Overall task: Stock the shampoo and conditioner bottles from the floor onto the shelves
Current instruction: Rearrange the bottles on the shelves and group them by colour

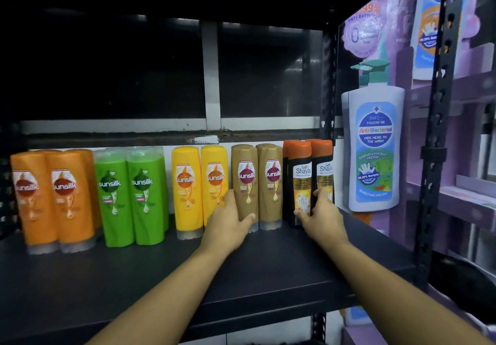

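Where the shelf (268,272) is lined at the back with a row of bottles (145,194), all upright, a brown bottle (244,181) is gripped by the left hand (228,224). The black bottles (302,172) at the right end are clasped by the right hand (324,215).

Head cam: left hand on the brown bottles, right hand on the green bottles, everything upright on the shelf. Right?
Not quite. The right hand is on the black bottles at the row's right end, not the green bottles, per the head view. Rest holds: left hand on the brown bottles, everything upright on the shelf.
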`<state>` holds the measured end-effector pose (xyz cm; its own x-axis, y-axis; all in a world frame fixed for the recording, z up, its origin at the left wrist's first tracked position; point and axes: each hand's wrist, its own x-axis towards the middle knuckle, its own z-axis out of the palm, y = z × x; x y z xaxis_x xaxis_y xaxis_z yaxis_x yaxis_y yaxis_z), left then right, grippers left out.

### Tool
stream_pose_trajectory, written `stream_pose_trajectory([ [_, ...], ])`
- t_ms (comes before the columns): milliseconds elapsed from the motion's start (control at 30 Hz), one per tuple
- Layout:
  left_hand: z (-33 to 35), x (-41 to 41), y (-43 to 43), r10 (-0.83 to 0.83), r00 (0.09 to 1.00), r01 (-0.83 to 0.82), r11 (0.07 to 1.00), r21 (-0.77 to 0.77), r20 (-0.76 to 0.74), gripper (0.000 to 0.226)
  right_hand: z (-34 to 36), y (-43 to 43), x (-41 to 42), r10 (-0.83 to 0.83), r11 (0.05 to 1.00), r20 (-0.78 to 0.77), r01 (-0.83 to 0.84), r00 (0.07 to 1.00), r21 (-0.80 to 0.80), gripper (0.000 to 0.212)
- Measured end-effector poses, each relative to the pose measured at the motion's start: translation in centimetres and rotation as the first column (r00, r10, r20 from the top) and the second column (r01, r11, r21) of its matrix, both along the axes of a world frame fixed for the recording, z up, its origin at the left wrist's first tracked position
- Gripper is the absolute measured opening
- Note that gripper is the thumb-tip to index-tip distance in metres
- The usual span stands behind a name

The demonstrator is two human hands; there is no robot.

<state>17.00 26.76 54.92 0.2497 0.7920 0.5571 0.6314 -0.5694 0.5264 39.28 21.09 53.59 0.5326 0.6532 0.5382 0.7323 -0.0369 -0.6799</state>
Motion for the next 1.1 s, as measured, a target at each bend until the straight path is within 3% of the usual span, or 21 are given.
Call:
stream_pose_trajectory([
  [100,0.6,1.0,0.4,0.049,0.999,-0.049,0.999,-0.008,-0.003,0.057,0.5,-0.4,-0.8,-0.007,0.994,0.032,0.003,0.999,0.110,0.041],
  [200,0.7,2.0,0.3,0.139,0.989,-0.139,0.990,0.003,-0.047,0.069,1.5,-0.3,-2.7,0.023,0.983,0.142,-0.049,0.990,0.179,0.041],
  [300,0.2,2.3,0.4,0.206,0.973,-0.203,0.978,0.038,-0.101,0.071,1.9,0.4,-5.0,0.111,0.990,0.131,-0.121,0.985,0.071,0.055],
  [433,-0.1,2.1,1.0,0.214,0.971,-0.207,0.975,0.077,-0.104,0.068,1.2,2.0,-6.3,0.129,0.991,0.052,-0.126,0.990,-0.053,0.057],
  [633,-0.5,2.0,1.7,0.217,0.972,-0.205,0.971,0.121,-0.089,0.068,0.4,2.8,-6.5,0.101,0.994,0.044,-0.100,0.994,-0.041,0.059],
  [967,-0.5,0.9,1.1,0.212,0.976,-0.202,0.970,0.137,-0.060,0.023,0.1,2.3,-6.9,-0.021,0.989,0.229,0.053,0.973,-0.135,0.049],
  [1100,-0.4,-0.3,0.8,0.166,0.974,-0.154,0.984,0.088,-0.156,0.020,0.3,1.1,-7.4,-0.052,0.981,0.279,0.101,0.959,-0.165,0.039],
])
